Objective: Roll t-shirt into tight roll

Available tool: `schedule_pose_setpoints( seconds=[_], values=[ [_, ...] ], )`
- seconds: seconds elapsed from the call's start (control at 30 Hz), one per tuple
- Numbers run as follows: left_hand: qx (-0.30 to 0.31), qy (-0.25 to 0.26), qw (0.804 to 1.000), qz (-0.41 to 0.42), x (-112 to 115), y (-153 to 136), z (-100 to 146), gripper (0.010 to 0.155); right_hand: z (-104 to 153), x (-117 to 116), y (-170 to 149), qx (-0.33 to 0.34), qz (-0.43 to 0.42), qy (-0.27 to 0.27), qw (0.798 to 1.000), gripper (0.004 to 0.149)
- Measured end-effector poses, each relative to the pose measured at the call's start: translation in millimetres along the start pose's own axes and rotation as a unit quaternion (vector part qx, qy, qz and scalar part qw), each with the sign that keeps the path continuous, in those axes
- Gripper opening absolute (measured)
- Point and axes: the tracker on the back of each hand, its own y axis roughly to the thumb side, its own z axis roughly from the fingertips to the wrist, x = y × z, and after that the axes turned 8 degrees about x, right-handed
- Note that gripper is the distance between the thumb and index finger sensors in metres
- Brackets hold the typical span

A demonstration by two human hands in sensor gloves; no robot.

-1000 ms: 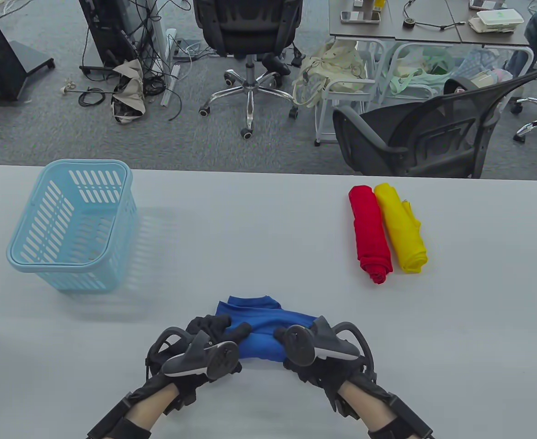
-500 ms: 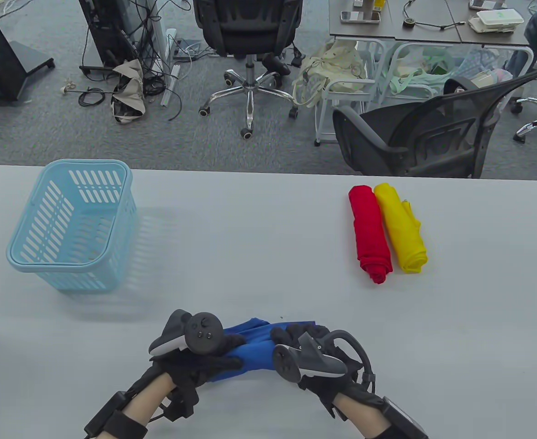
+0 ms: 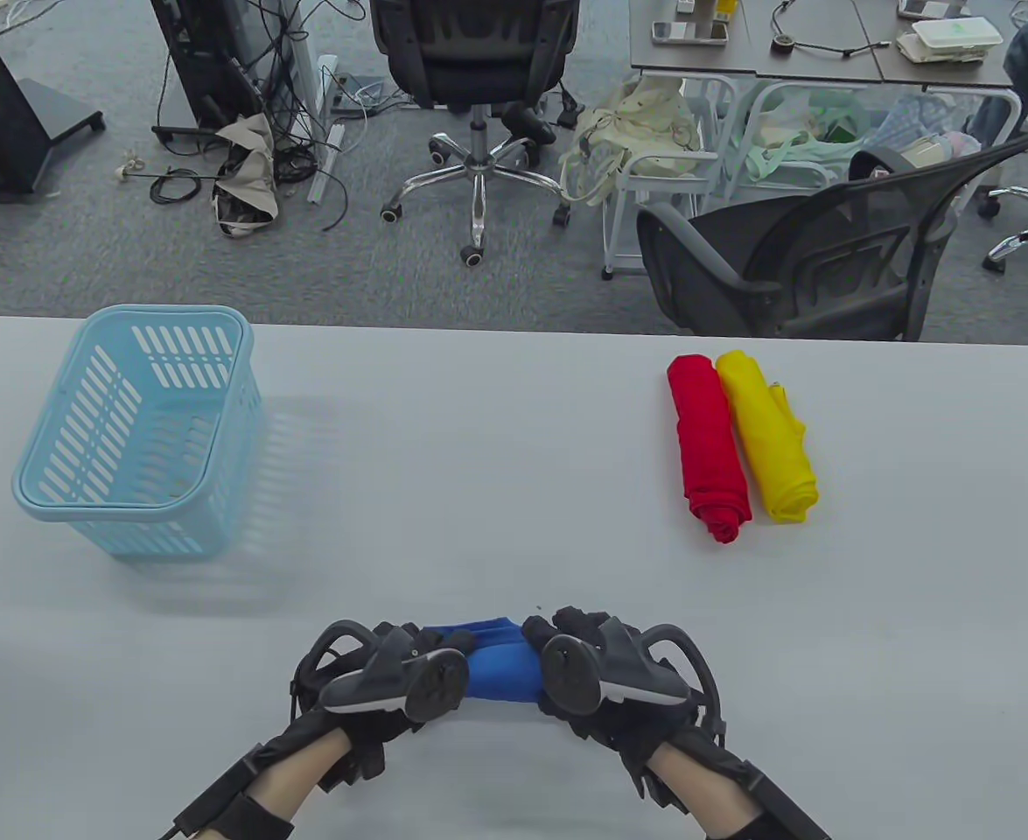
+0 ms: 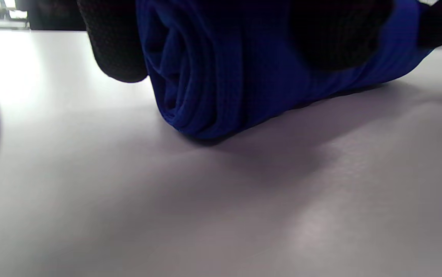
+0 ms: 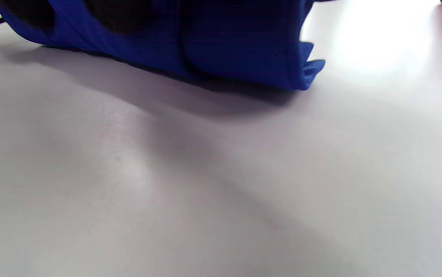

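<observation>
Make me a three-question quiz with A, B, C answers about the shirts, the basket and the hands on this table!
1. Where is the light blue basket?
A. On the far left of the table
B. Next to the red roll
C. Between the hands

2. How many rolled shirts lie side by side on the right of the table?
A. One
B. Two
C. Four

3. What shape is the blue t-shirt in?
A. Spread out flat
B. Hanging over the basket
C. Wound into a roll

Answers:
1. A: in the table view the basket stands on the table at its far left, apart from everything else.
2. B: the red roll and the yellow roll lie touching each other.
3. C: the left wrist view shows spiral layers at its end, with the left hand and right hand gripping it.
</observation>
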Motion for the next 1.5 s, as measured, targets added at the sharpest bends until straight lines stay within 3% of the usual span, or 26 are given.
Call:
schedule_pose_setpoints(
  seconds=[0.13,0.33,0.5,0.63,0.77,0.93,1.1,1.27,1.4,1.5],
  values=[
    [-0.022,0.008,0.998,0.056,-0.7,-13.3,5.5,0.067,-12.3,-16.6,4.9,0.009,0.02,0.039,0.999,0.082],
    [-0.027,0.04,0.989,-0.137,-2.2,14.6,8.0,0.068,-22.6,-23.3,-8.1,-0.002,-0.032,0.063,0.997,0.087],
    [-0.021,-0.052,0.992,-0.112,17.9,8.2,-8.4,0.078,-22.7,-23.8,-8.8,-0.001,-0.034,0.066,0.997,0.088],
    [-0.013,-0.03,0.998,-0.05,13.3,0.6,-7.5,0.078,-22.5,-25.4,-8.6,0.002,-0.032,0.069,0.997,0.088],
    [-0.021,-0.01,0.993,-0.117,11.6,-2.4,-4.9,0.078,-22.2,-24.8,-8.5,0.002,-0.024,0.066,0.998,0.086],
    [-0.04,0.005,0.994,-0.098,3.5,-15.7,1.5,0.075,-20.2,-22.7,-16.6,-0.01,-0.019,0.059,0.998,0.085],
    [-0.101,0.038,0.99,-0.094,-8.7,-43.1,22.7,0.069,-10.5,-21.6,-52.1,-0.093,-0.02,0.052,0.994,0.085],
    [-0.121,0.065,0.989,-0.052,-16.5,-58.4,34.0,0.071,5.3,-17.3,-79.4,-0.255,0.016,0.03,0.966,0.087],
    [-0.122,0.066,0.988,-0.066,-17.8,-58.4,34.5,0.066,21.9,-1.5,-79.8,-0.283,-0.011,0.018,0.959,0.087],
    [-0.131,0.072,0.986,-0.077,-21.2,-58.2,37.7,0.067,42.0,16.6,-70.7,-0.245,0.003,-0.024,0.969,0.077]
  ],
)
